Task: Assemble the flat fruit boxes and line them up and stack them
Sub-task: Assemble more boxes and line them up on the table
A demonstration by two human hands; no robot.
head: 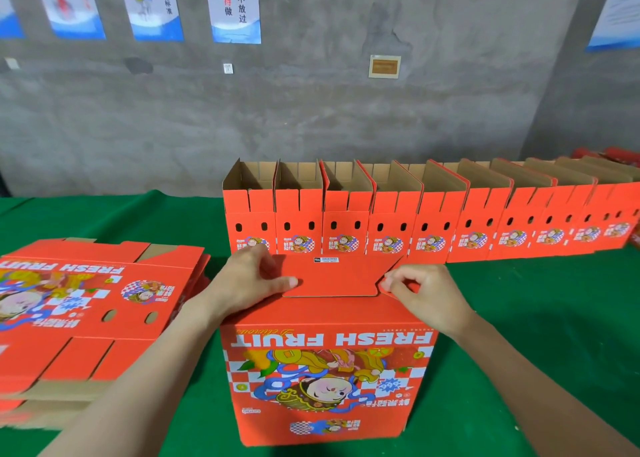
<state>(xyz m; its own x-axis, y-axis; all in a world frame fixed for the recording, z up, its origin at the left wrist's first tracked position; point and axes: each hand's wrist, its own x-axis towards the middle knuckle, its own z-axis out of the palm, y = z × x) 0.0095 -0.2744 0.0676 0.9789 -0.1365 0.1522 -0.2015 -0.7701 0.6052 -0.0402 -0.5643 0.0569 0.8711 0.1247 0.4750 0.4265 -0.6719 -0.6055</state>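
Observation:
A red fruit box (pixel 329 380) printed "FRESH FRUIT" stands upside down on the green table in front of me, its bottom flaps (pixel 332 280) folded over on top. My left hand (pixel 252 280) lies on the left side of the flaps with the thumb pressing the middle flap. My right hand (pixel 419 294) pinches the corner of the right flap with curled fingers. A stack of flat, unfolded boxes (pixel 86 314) lies on the left. Several assembled boxes (pixel 398 221) stand in a row behind, open tops up.
The green table (pixel 536 318) stretches to the right of the box. A grey concrete wall with posters (pixel 235 6) rises behind the row. The row of boxes runs to the right edge of view.

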